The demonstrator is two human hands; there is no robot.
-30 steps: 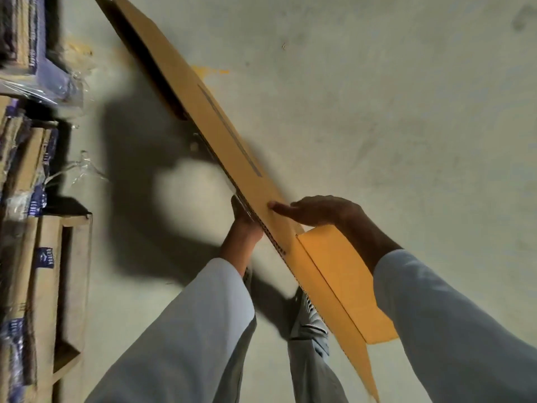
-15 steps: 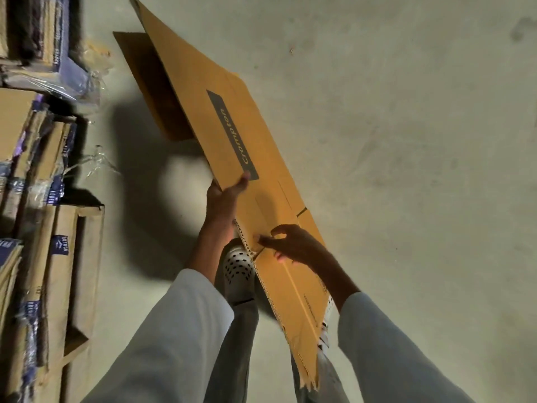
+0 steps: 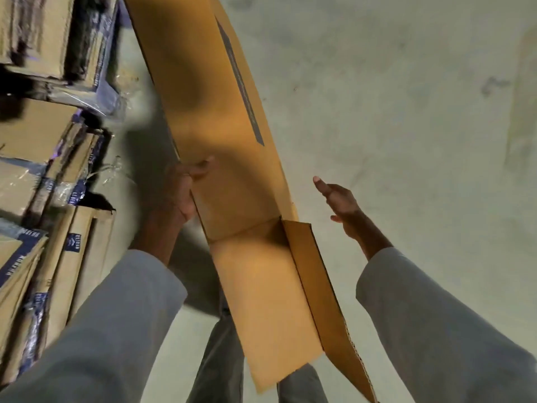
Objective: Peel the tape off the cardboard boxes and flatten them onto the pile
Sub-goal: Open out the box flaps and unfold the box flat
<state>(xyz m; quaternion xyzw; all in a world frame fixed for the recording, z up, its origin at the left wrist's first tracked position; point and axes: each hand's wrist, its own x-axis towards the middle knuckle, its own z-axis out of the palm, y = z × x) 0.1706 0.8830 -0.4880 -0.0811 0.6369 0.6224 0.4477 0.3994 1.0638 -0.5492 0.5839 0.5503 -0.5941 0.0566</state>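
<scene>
Head view, single entry. Cardboard box (image 3: pixel 220 117): long, tan, opened out, held above the concrete floor (image 3: pixel 406 112), running from far centre to near centre; end flaps (image 3: pixel 270 309) hang loose at the near end. Left hand (image 3: pixel 186 190): grips the box's left edge, thumb over the panel. Right hand (image 3: pixel 338 199): free, fingers straight and spread, just right of the box, touching nothing. Pile (image 3: pixel 43 199): flattened boxes with blue print and plastic wrap, stacked at left. Tape: none discernible. Handling note: likely best to press the panels flat with the free palm, fold the flaps in line, then lay the sheet squarely leftward on the pile.
</scene>
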